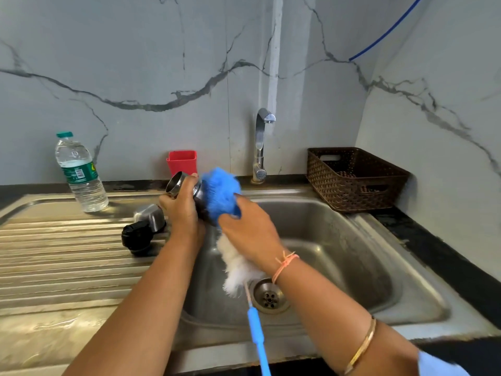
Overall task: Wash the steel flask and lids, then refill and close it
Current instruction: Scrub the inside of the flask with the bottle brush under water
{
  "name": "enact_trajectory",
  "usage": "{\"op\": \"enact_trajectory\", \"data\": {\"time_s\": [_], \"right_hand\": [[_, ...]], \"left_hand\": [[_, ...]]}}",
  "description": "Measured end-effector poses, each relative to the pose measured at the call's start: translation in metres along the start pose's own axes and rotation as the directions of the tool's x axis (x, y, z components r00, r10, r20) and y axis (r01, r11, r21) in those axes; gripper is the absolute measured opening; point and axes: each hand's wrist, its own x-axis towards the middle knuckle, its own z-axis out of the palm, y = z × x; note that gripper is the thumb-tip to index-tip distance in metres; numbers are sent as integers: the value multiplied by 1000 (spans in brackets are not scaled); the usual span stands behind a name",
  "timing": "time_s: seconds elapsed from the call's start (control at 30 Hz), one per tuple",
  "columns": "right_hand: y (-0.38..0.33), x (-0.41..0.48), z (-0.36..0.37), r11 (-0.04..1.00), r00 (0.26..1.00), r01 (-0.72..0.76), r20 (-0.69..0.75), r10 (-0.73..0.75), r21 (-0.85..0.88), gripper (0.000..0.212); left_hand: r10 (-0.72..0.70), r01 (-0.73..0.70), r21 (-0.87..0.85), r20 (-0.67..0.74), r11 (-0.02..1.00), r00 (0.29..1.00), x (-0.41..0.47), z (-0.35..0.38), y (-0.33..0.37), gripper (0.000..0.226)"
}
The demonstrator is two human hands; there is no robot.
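- Far left of our fingers: capped water bottle (81,172), part full; steel lid (150,217) and black lid (137,237) touching on the drainboard (54,253).
- left hand (181,210) curled round the tilted steel flask (184,187) at the sink (339,253) edge.
- right hand (249,234) wrapped round the brush (221,194), blue head on the flask.
- Right of our fingers: roomy basin, tap (261,145) behind, brown basket (355,180), contents unclear.

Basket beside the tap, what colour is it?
The basket is dark brown; the head view shows it.

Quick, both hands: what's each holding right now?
Left hand: curled round the steel flask near its neck.
Right hand: gripping the bottle brush by its bristles, pressed against the flask.
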Motion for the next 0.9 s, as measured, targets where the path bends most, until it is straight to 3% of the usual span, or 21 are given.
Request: {"op": "enact_trajectory", "data": {"time_s": [0.1,0.23,0.3,0.53,0.6,0.7,0.8,0.9], "right_hand": [[-2,1,-1,1000,1000,-5,24,5,4,18],[45,9,-13,962,962,-273,-7,273,21,3],[54,13,-14,935,938,-344,-13,347,87,6],[-12,18,4,990,997,-62,56,55,124,6],[-9,19,4,989,996,-68,71,59,131,4],[24,13,-3,953,966,-254,96,241,163,15],[50,6,-16,862,876,-478,152,457,168,20],[43,8,-28,825,834,-541,232,501,161,17]], "left_hand": [[-31,31,-41,-19,999,999,1,-3,2,35],[-39,37,-74,-29,997,999,11,-12,9,41],[-40,37,-65,-43,997,998,11,-12,7,39],[-42,42,-51,7,998,999,-5,-3,-1,34],[-95,97,-81,20,992,995,-2,-6,1,33],[-106,107,-30,10,994,994,5,-8,5,25],[-101,101,4,23,995,995,7,-11,7,23],[-104,103,24,76,994,992,5,-10,6,19]]}}
